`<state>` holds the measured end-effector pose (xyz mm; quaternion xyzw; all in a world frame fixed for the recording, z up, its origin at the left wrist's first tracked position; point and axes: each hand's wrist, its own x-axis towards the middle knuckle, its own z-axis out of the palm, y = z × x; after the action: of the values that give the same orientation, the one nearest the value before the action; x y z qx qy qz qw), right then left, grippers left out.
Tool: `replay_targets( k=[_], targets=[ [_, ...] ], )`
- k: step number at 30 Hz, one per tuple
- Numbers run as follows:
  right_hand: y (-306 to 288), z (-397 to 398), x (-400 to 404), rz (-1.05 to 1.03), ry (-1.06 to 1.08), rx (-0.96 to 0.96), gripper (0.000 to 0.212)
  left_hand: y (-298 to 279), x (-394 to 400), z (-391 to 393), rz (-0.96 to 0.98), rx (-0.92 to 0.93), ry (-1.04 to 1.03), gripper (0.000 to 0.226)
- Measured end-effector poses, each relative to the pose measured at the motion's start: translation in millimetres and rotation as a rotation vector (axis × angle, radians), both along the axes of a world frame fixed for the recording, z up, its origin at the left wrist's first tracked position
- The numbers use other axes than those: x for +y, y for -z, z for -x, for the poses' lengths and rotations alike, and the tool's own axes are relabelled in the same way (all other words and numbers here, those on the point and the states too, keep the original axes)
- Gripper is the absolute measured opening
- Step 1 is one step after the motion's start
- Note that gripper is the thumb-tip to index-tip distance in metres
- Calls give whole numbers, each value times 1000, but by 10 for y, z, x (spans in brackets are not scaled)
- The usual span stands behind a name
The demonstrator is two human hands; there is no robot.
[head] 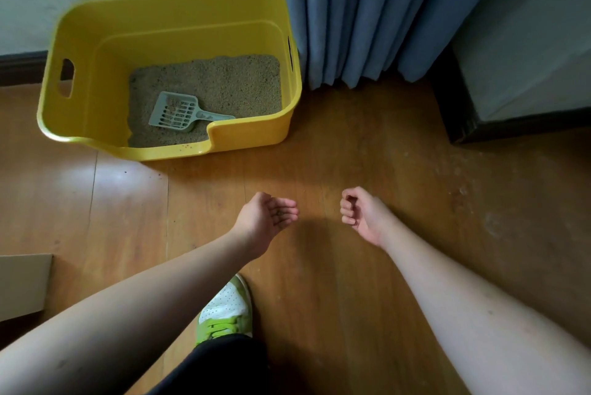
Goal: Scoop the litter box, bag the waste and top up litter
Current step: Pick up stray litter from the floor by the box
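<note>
The scoop [185, 112] is seen lying in the litter box [96, 30] near its front edge, handle turned right, ahead-left of both empty hands, nearer the loosely cupped left hand [267, 218] than the curled right hand [359, 214].

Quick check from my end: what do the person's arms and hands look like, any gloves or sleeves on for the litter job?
No gloves and no sleeves in view: both forearms are bare up to the picture's edge. The left hand and right hand are bare too, with no rings, watch or wristbands showing. Lower down show dark trousers and a white-and-green laced sneaker.
</note>
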<state>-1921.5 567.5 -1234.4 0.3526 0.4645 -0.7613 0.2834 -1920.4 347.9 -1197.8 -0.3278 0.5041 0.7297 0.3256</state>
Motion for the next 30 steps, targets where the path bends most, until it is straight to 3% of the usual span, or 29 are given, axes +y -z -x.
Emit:
replay_targets(
  k=[6, 8, 11, 15, 26, 30],
  targets=[
    [-23, 75, -10, -108, 71, -33, 29, -14, 1, 57, 34, 10, 8, 54],
    [-64, 117, -43, -424, -63, 3, 30, -11, -7, 82, 24, -6, 20, 54],
    [-28, 162, -95, -950, -525, 259, 27, 14, -12, 103, 4, -32, 25, 54],
    [96, 176, -175, -1174, -688, 408, 30, 61, -42, 106, -3, -50, 44, 54],
    [179, 253, -244, -1238, -687, 436, 18, -18, -156, 171, 5, -28, 44, 53],
    [62, 313, -274, -1020, -443, 354, 30, -15, -180, 160, 7, -27, 21, 53]
  ],
)
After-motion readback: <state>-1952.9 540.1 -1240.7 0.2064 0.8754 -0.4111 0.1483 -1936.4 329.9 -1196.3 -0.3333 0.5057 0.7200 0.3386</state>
